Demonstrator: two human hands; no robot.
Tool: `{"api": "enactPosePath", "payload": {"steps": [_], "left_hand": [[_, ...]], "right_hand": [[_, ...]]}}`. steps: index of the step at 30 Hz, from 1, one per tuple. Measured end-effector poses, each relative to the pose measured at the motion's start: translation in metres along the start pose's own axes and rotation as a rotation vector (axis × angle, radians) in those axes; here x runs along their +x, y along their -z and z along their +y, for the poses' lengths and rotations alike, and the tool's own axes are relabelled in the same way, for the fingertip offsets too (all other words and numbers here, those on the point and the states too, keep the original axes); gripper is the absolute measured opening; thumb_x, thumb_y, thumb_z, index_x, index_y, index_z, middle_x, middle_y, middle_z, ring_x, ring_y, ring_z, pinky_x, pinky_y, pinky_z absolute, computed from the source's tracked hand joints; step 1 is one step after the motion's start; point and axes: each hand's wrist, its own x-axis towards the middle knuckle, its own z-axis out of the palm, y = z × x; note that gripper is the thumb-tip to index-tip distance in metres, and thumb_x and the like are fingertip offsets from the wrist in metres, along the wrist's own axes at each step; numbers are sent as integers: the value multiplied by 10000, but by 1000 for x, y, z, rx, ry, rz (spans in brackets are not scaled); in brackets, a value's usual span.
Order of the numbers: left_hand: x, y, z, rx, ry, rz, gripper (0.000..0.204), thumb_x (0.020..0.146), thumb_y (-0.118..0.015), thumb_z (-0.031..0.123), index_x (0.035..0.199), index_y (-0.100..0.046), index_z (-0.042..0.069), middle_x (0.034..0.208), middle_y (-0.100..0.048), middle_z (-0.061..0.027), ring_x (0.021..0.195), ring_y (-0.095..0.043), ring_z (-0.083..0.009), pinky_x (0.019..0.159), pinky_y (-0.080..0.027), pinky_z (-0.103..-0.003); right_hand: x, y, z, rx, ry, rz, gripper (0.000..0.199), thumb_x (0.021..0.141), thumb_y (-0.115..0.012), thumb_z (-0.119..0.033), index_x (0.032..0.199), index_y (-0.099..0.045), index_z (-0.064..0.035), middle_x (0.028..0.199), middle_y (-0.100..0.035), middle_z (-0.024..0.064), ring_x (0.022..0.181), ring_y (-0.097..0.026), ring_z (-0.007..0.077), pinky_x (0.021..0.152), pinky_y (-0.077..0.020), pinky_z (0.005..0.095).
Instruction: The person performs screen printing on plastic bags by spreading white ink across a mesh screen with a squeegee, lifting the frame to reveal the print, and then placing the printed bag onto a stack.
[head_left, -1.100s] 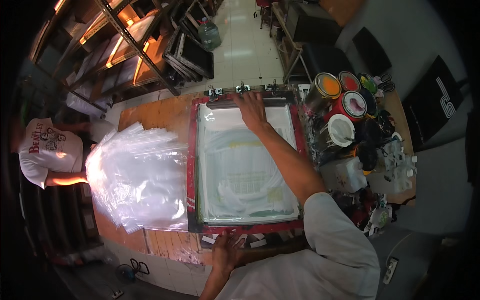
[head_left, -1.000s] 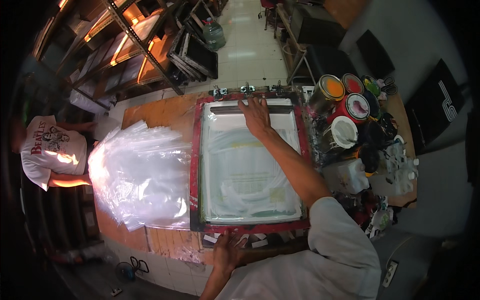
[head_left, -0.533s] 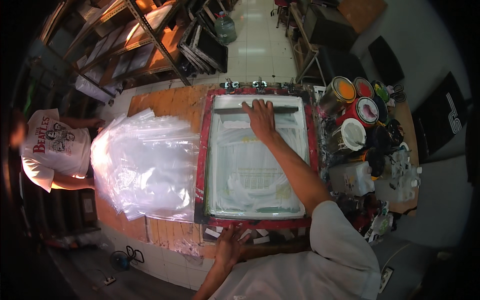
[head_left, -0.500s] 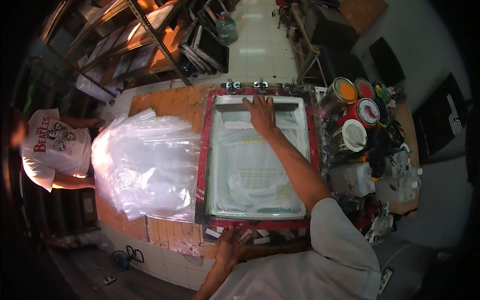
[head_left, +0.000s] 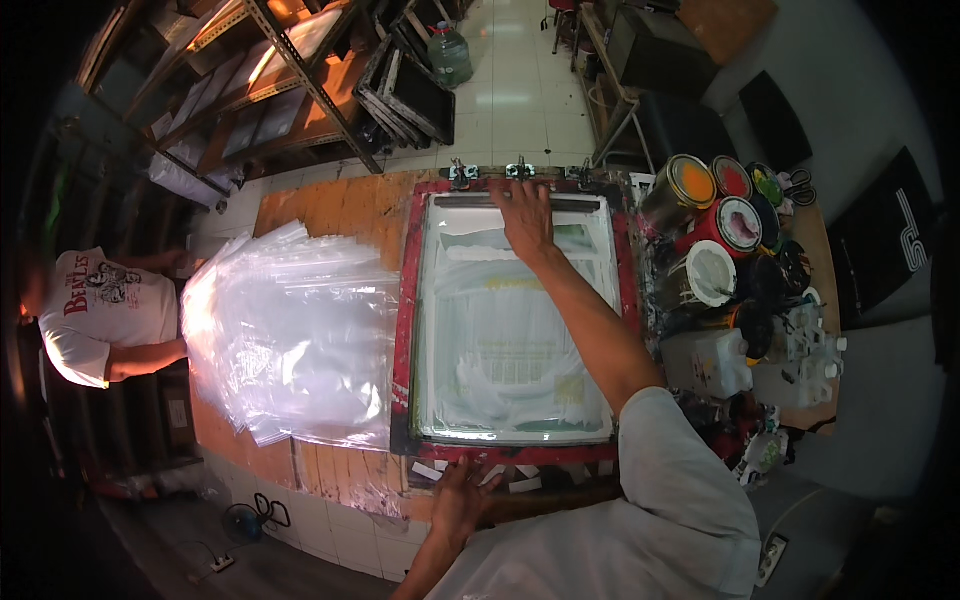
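A silk-screen frame (head_left: 402, 375) with red edges lies on the table before me, its mesh smeared with white ink. Across its far end lies the dark bar of a squeegee (head_left: 580, 205). My right hand (head_left: 527, 222) is closed over the middle of that squeegee, arm stretched far forward. Palm and lower fingers hide part of the bar. At the frame's near edge rests my left hand (head_left: 460, 502), its fingers apart and holding nothing, fingertips by the red rim. Metal hinge clamps (head_left: 519, 170) grip the frame's far side.
Left of the frame spreads a fanned stack of clear plastic sheets (head_left: 300, 335); a person (head_left: 115, 315) stands beyond it. Open ink cans (head_left: 692, 182) and plastic jugs (head_left: 708, 362) crowd the right side. White paper strips (head_left: 524, 485) lie under the near edge. Shelving (head_left: 300, 80) stands far left.
My right hand has moved slightly farther away with the squeegee, toward the clamps. My left hand stays near the front edge. The person at left has shifted a little.
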Motion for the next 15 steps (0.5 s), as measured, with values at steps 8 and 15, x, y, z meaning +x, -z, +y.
{"api": "enactPosePath", "payload": {"steps": [8,15], "left_hand": [[-1,-5,2,-21,-9,-26,254,1065,-552,244,1213,-507,42,1208,-576,-116,1188,-576,-309,1000,-499,-529],[-5,-12,3,-26,-27,-27,234,1068,-540,248,1188,-525,47,1191,-590,-107,1177,-583,-316,975,-504,-533]], "right_hand": [[-2,-6,16,36,36,149,441,828,-624,29,1246,-657,-110,1046,-620,132,1064,-560,300,945,-398,490],[4,8,13,10,15,39,446,868,-590,12,1290,-637,-124,1065,-610,132,1065,-558,292,953,-396,484]]}}
